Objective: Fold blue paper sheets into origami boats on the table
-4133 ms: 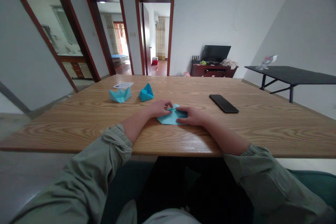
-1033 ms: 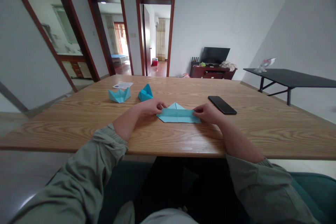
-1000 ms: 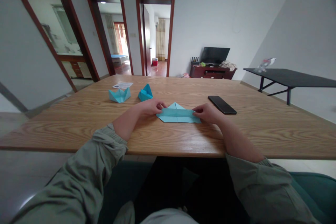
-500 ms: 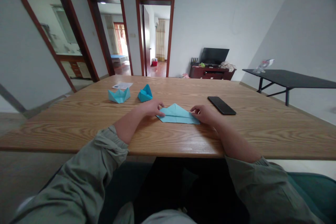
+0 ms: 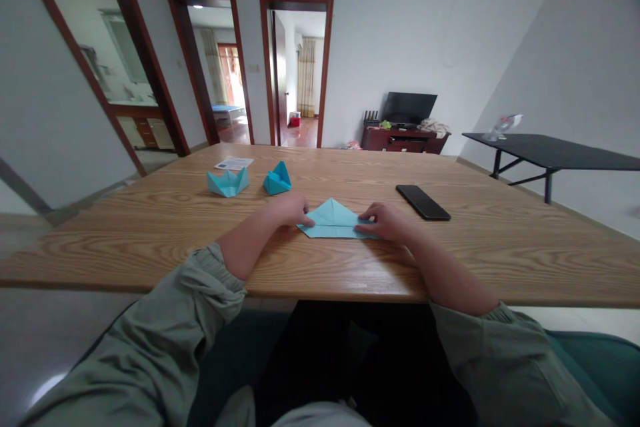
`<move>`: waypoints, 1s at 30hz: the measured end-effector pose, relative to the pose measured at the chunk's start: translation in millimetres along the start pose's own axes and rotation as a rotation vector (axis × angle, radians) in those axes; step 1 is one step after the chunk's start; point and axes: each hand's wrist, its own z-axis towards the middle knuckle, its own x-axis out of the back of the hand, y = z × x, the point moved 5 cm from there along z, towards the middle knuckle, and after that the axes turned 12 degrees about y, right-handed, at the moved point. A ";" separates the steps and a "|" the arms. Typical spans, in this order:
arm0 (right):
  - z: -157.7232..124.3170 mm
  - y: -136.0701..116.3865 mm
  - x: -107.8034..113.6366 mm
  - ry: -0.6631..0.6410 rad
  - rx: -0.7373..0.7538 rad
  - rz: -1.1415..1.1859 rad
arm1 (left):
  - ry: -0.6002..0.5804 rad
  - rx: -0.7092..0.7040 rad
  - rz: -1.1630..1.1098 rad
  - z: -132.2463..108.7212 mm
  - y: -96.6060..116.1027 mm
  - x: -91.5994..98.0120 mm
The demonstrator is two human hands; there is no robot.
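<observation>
A light blue sheet of folded paper (image 5: 331,215) lies nearly flat before me, with a pointed peak at the back and a straight strip along the front. My left hand (image 5: 295,209) grips its left end, thumb on top and fingers curled at the edge. At the right end, my right hand (image 5: 383,220) pinches the paper with its thumb low on the strip and its fingers bent behind. Beyond my left hand stand a light blue paper boat (image 5: 228,182) and a darker blue paper boat (image 5: 277,179).
A black phone (image 5: 423,202) lies on the wooden table (image 5: 320,270) to the right of my right hand. Behind the light boat is a printed white paper (image 5: 234,163). A black folding table (image 5: 555,150) stands off to the right, and a television (image 5: 410,108) at the far wall.
My right hand has shifted slightly left, further onto the folded paper, and its thumb now presses on the front strip. The left hand has hardly moved.
</observation>
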 end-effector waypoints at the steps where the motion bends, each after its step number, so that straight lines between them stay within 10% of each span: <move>1: -0.1 0.6 -0.1 -0.001 -0.004 0.003 | -0.023 -0.005 -0.023 0.0 0.1 -0.6; 19: -1.5 15.0 -5.9 -0.048 -0.369 0.087 | -0.080 0.181 -0.159 4.8 -11.3 -13.9; 30: 0.5 8.7 6.7 0.073 -0.245 0.311 | -0.075 0.037 -0.317 10.1 -25.9 -16.2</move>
